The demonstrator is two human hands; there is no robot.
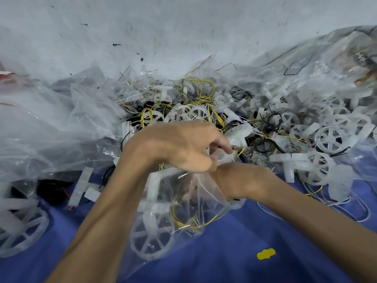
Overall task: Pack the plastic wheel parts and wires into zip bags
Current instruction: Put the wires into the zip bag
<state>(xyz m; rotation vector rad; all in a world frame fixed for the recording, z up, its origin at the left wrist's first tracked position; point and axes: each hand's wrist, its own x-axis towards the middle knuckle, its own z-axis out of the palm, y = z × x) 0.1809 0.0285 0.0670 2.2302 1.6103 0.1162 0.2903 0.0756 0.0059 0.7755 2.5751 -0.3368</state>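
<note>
No text legible. Dark printed marks on the large clear crumpled plastic bag (361,56), far right, are too blurred to read.

Clear plastic zip bag (208,198), centre front on blue cloth (265,252), contains white spoked plastic wheel (152,241) and yellow wire (177,221). Loose wheel-and-wire pile (204,111) behind; empty clear bags (51,123) left.
</note>
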